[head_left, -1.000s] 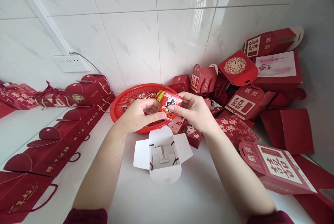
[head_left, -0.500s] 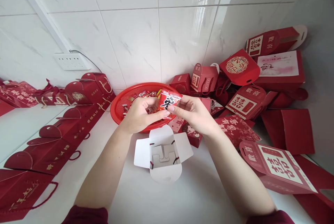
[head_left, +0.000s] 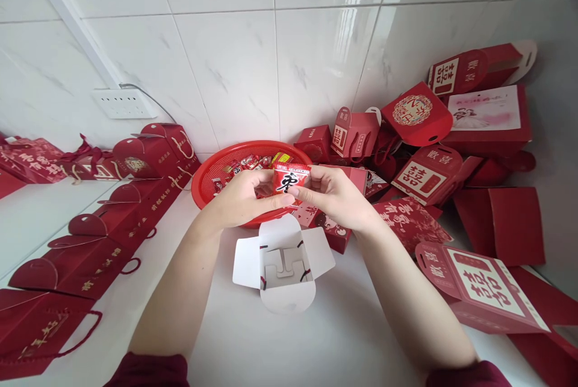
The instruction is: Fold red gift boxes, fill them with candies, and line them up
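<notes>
Over the red basket [head_left: 197,185], the red packet [head_left: 284,180] now sits nearly level between the left hand [head_left: 246,199] and right hand [head_left: 338,199]; a second ago it slanted. The yellow packet [head_left: 282,159] in the basket, half hidden before, shows more clearly behind it.

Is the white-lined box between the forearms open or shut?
Open: the box has its four flaps spread outward, leaving its inside visible from above.

White veined tiles [head_left: 226,62] lined the wall, reflected light [head_left: 350,14] streaked the upper glaze, slanting trunking [head_left: 70,20] met a white socket panel [head_left: 124,104], a thin cable [head_left: 160,105] trailed rightward, a pale work surface [head_left: 334,339] spread below
</notes>
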`<state>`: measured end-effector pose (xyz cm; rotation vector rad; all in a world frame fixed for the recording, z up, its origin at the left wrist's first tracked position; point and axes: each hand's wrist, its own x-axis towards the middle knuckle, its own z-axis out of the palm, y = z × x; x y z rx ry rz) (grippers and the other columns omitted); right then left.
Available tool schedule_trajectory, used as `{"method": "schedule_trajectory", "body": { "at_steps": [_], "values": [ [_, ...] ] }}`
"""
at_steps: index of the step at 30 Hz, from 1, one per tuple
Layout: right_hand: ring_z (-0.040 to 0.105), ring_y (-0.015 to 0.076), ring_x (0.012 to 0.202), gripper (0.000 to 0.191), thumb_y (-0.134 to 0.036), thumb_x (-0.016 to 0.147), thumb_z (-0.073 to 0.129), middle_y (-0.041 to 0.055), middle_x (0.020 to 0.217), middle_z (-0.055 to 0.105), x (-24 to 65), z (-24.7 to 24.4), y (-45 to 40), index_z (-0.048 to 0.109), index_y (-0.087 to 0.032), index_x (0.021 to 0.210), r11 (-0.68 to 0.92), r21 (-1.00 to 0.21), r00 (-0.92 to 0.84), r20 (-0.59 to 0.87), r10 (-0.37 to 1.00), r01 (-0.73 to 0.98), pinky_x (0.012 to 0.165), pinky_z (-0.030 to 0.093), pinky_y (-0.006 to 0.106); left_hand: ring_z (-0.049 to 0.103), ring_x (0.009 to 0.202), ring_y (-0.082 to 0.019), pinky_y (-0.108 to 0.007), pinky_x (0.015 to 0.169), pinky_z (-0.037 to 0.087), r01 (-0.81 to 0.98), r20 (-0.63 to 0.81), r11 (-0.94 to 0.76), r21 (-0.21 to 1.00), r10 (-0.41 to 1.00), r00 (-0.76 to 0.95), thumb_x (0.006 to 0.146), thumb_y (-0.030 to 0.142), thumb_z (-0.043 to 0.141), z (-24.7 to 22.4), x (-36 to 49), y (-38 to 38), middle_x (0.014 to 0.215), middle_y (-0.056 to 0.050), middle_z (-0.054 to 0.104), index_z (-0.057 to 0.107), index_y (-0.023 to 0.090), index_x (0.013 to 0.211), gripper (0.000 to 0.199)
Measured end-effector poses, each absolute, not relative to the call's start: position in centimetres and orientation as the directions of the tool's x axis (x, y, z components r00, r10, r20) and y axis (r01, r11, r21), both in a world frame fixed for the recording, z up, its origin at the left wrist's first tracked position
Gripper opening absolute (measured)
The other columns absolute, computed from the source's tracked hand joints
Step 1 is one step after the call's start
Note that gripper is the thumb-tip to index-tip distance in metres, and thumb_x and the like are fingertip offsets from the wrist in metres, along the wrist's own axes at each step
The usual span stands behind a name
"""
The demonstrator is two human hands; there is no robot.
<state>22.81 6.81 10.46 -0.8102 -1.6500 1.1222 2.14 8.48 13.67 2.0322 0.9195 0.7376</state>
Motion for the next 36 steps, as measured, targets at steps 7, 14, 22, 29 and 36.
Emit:
{"method": "schedule_trajectory", "body": {
  "at_steps": [7, 14, 22, 29, 36],
  "values": [
    [0.063, 0.0159, 0.077, 0.031, -0.046, 0.080, 0.077, 0.0022, 0.087, 0.068, 22.8, 10.4, 6.9, 0.065, -0.019, 0.088, 0.337, -0.941, -0.371, 0.316, 0.873, -0.008, 0.068, 0.051, 0.029, 0.067, 0.068, -0.019, -0.026, 0.055, 0.050, 0.405, 0.228, -0.435, 0.804, 0.855, 0.466, 0.086, 0.049, 0.066, 13.6, 1.9, 8.7, 0.077, -0.005, 0.072, 0.073, 0.016, 0.088, 0.034],
    [0.064, 0.0189, 0.084, 0.025, -0.042, 0.084, 0.074, 0.0016, 0.086, 0.067, 22.4, 10.2, 6.9, 0.063, -0.022, 0.094, 0.293, -0.952, -0.412, 0.303, 0.859, -0.087, 0.074, 0.054, 0.033, 0.053, 0.051, -0.011, -0.023, 0.045, 0.038, 0.478, 0.273, -0.490, 0.729, 0.849, 0.453, 0.087, 0.051, 0.064, 13.5, 1.8, 8.6, 0.059, 0.000, 0.059, 0.063, 0.016, 0.067, 0.040],
    [0.064, 0.0196, 0.088, 0.021, -0.025, 0.085, 0.064, 0.0024, 0.100, 0.067, 23.2, 10.5, 6.5, 0.059, -0.022, 0.105, 0.466, -0.851, -0.360, 0.367, 0.858, 0.242, 0.075, 0.052, 0.032, 0.066, 0.078, -0.016, -0.025, 0.068, 0.052, 0.539, 0.298, -0.488, 0.686, 0.865, 0.404, 0.086, 0.047, 0.066, 14.3, 1.6, 7.6, 0.090, -0.002, 0.072, 0.068, 0.021, 0.103, 0.031],
    [0.064, 0.0180, 0.071, 0.036, -0.029, 0.088, 0.061, 0.0024, 0.096, 0.069, 24.8, 11.1, 6.0, 0.051, -0.026, 0.122, 0.412, -0.802, -0.263, 0.325, 0.908, 0.433, 0.060, 0.049, 0.029, 0.066, 0.092, -0.019, -0.026, 0.083, 0.048, 0.715, 0.392, -0.475, 0.512, 0.871, 0.297, 0.091, 0.044, 0.059, 14.5, -2.1, 6.1, 0.093, -0.002, 0.074, 0.072, 0.019, 0.068, 0.035],
    [0.067, 0.0181, 0.074, 0.038, -0.029, 0.086, 0.064, 0.0060, 0.104, 0.069, 23.6, 8.3, 9.1, 0.052, -0.021, 0.122, 0.346, -0.756, -0.104, 0.350, 0.931, 0.555, 0.069, 0.053, 0.033, 0.067, 0.089, -0.021, -0.027, 0.080, 0.049, 0.912, 0.066, -0.205, 0.356, 0.979, 0.194, 0.089, 0.053, 0.056, 12.0, -6.5, 12.3, 0.093, 0.001, 0.076, 0.074, 0.024, 0.087, 0.034]
  ]
}}
